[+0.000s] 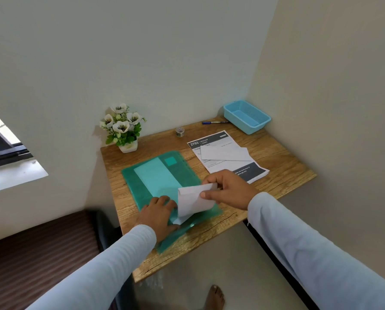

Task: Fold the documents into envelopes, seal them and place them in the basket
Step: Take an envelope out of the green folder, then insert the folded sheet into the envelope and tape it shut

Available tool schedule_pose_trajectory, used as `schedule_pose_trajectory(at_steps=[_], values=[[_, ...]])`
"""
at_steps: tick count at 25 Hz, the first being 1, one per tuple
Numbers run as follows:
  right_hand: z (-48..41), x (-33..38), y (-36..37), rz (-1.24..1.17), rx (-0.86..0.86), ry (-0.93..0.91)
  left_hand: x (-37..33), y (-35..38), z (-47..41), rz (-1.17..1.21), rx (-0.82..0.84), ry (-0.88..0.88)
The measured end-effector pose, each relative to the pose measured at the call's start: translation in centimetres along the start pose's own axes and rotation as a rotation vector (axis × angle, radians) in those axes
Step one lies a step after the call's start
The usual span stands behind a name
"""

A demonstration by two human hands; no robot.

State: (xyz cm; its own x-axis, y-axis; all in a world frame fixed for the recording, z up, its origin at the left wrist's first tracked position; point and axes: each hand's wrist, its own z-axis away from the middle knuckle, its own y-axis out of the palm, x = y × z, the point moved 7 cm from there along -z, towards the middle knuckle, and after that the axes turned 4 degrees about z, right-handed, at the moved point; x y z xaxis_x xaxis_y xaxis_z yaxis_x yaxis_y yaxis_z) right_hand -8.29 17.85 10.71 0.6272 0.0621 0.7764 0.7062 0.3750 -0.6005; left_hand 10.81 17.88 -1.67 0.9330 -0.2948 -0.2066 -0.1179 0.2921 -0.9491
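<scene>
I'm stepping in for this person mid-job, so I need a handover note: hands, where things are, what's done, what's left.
Right hand: pinches the held envelope at its upper edge, that end raised.
Left hand: flat on the green folder, beside the envelope's lower end.
Documents: stacked to the right, spare envelope on top. Tape roll and pen behind them; blue basket in the far right corner.
Done: no envelope shows in the basket.
Left: fold documents, fill, seal and put them in the basket.
</scene>
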Motion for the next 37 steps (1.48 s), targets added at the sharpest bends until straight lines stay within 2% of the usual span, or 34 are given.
schedule_pose_trajectory(at_steps=[5,9,11,13,16,19,21,26,27,31,34,37], values=[[0.9,3.5,-5.0,-0.097,-0.168,-0.095,0.9,-0.4,-0.7,0.110,0.113,0.020],[1.3,5.4,-8.7,-0.113,-0.359,-0.174,1.5,-2.3,-1.0,0.377,0.180,0.004],[1.4,5.7,-9.9,-0.129,-0.441,-0.195,1.5,-4.6,-1.3,0.595,0.058,-0.011],[1.4,5.7,-10.3,-0.116,-0.473,-0.193,0.7,-7.3,-1.4,0.922,-0.053,-0.026],[1.2,5.5,-10.0,-0.112,-0.487,-0.187,-2.5,-10.3,-1.7,1.475,-0.003,-0.051],[0.7,5.1,-9.9,-0.154,-0.482,-0.185,-5.6,-12.4,-2.2,1.694,0.080,-0.018],[0.1,4.2,-10.1,-0.183,-0.482,-0.151,-6.5,-13.0,-3.1,1.760,0.073,-0.009],[-2.2,0.6,-11.2,-0.258,-0.538,0.018,-5.6,-13.2,-7.1,1.824,-0.087,-0.107],[-3.0,-0.3,-11.4,-0.342,-0.509,0.056,-5.4,-13.3,-8.2,1.824,-0.109,-0.116],[-6.7,-3.7,-10.5,-0.934,-0.315,0.188,-4.8,-13.3,-11.8,1.810,-0.149,-0.168],[-9.6,-5.0,-10.5,-1.020,-0.233,0.222,-4.7,-13.1,-14.7,1.786,-0.141,-0.180],[-12.4,-7.6,-11.2,-1.038,-0.309,0.318,-4.5,-12.5,-17.2,1.792,-0.139,-0.200]])
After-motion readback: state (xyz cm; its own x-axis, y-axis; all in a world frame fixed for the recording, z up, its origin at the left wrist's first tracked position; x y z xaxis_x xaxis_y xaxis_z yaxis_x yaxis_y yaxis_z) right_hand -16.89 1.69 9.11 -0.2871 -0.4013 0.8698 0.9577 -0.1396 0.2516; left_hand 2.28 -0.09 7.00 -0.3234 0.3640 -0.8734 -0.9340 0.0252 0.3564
